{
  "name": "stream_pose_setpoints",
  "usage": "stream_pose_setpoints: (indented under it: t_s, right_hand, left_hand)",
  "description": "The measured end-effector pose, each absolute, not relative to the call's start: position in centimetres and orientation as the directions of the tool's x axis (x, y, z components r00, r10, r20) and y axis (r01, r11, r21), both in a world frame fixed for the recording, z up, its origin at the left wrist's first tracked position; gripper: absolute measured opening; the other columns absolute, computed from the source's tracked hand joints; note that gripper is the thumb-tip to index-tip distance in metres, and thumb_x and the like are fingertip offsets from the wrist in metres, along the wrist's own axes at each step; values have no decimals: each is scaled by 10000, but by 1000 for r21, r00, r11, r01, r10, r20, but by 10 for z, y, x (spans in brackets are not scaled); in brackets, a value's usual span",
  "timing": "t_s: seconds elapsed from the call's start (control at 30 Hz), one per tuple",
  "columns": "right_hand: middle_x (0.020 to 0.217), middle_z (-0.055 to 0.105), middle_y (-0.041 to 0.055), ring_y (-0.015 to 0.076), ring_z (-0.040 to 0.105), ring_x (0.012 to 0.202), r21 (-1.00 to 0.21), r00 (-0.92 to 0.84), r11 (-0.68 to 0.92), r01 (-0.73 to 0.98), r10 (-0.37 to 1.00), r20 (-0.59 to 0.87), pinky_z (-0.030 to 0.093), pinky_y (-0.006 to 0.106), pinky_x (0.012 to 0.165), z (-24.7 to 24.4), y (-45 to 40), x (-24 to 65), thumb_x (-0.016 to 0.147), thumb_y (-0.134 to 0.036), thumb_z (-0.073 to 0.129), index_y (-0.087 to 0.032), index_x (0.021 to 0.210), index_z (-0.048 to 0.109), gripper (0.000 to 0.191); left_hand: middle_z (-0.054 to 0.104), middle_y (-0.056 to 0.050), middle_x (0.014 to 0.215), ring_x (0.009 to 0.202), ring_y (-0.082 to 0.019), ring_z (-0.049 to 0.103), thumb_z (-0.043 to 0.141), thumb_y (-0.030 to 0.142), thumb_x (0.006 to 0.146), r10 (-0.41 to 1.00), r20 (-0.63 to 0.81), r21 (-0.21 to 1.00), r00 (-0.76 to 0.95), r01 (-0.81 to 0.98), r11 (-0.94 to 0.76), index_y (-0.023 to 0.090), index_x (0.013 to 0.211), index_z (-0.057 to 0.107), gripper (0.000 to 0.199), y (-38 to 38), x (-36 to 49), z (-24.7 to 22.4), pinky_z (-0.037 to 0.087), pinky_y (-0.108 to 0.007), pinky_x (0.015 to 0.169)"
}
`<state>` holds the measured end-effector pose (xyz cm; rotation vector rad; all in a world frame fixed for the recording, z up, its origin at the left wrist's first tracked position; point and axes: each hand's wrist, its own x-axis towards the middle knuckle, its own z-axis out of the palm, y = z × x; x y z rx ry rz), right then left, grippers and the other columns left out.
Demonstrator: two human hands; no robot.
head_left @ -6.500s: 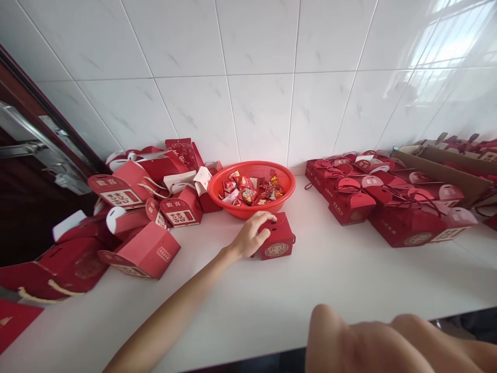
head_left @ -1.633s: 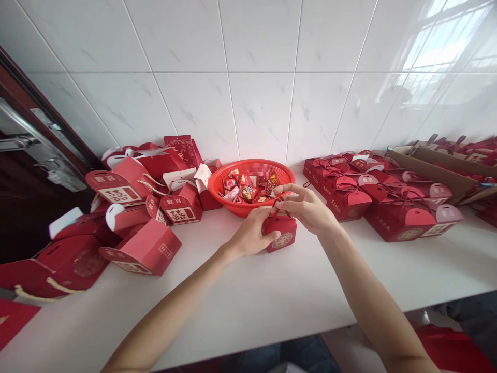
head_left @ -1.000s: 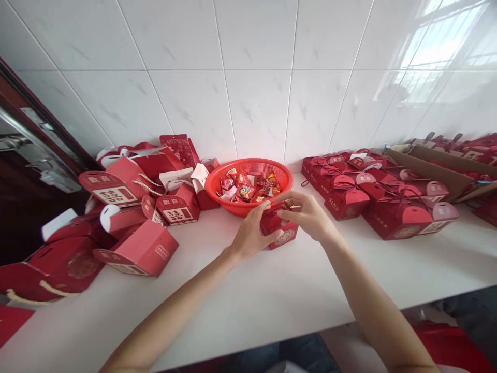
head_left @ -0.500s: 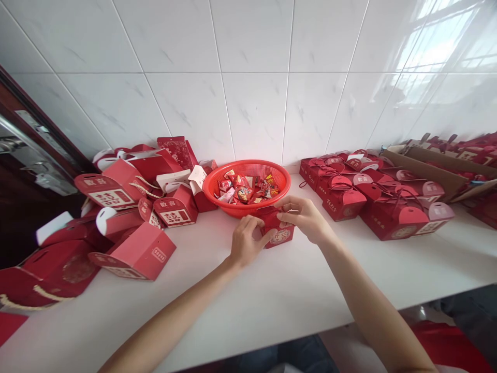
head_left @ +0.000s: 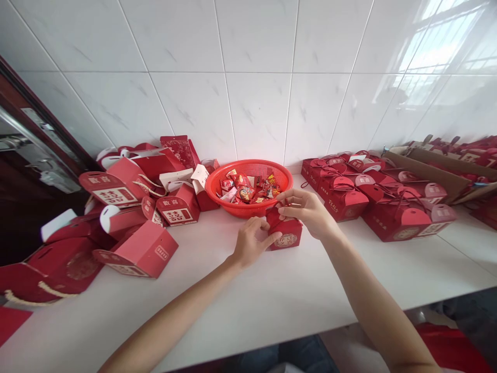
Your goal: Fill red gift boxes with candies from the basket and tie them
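Observation:
A small red gift box (head_left: 289,237) with a pale round emblem on its front stands on the white table, just in front of a red plastic basket (head_left: 217,199). My left hand (head_left: 251,239) grips the box's left side, thumb across the front and fingers bent behind. At the top, my right hand (head_left: 308,211) pinches the box's upper flap between thumb and fingers. The flap's far side is partly hidden by my fingers. Wrapped candies (head_left: 248,189) lie in the basket.
Red gift boxes (head_left: 135,248) are heaped on the left, some with rope handles. Rows of closed red boxes (head_left: 394,217) stand on the right, beside an open cardboard carton (head_left: 411,168). White tiled wall (head_left: 256,114) rises behind; a door (head_left: 42,129) is at far left.
The small box has shifted slightly right and turned, showing more of its front. Its top flaps are drawn closer together. My right hand has stayed at the top, my left hand on the side.

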<state>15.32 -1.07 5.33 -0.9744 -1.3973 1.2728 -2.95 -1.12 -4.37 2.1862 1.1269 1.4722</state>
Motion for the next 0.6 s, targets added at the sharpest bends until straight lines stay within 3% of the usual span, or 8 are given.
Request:
stream_pose_setpoints:
  t_s: [0.1,0.2,0.27,0.37,0.6]
  right_hand:
    - [756,633,-2,144,616,648,-981,-182,184,54,968,171,503,309,639,55,-10,159,630,-229,745,-188,904,698,281]
    - [688,565,-31,128,560,597,-957,-197,225,183,962,189,458,294,591,58,-11,166,634,-213,712,-193,876,687,244]
    - [656,521,-46,120,516,581,-932,-208,260,251,955,210,438,290,584,59,-12,169,638,-204,683,-195,849,672,211]
    - [645,510,-45,126,496,605,-893,-213,309,326,945,249,422,291,602,59,-13,171,654,-190,629,-196,862,663,211]
    - [653,554,-24,145,517,630,-786,-176,338,518,941,289,426,289,625,56,-11,171,666,-138,557,-204,849,665,222]
  left_hand:
    - [626,-30,886,894,-224,630,781,481,769,702,686,572,194,453,-684,227,895,562,359,-16,-28,-43,543,-419,859]
    - [579,-118,1207,1191,-311,570,829,464,688,697,691,571,192,448,-689,223,1112,535,569,-19,-27,-44,503,-500,993]
    - [538,-137,1307,1277,-330,528,822,455,699,725,657,603,206,432,-670,226,1227,490,664,-21,-26,-43,478,-521,1037]
    - [581,-108,1277,1234,-298,562,791,397,749,753,601,628,270,423,-653,238,1297,473,653,-23,-24,-42,480,-501,1045]
    - [587,-96,1208,1185,-300,577,791,346,724,760,570,604,312,467,-645,233,1123,638,442,-22,-22,-41,498,-498,1034]
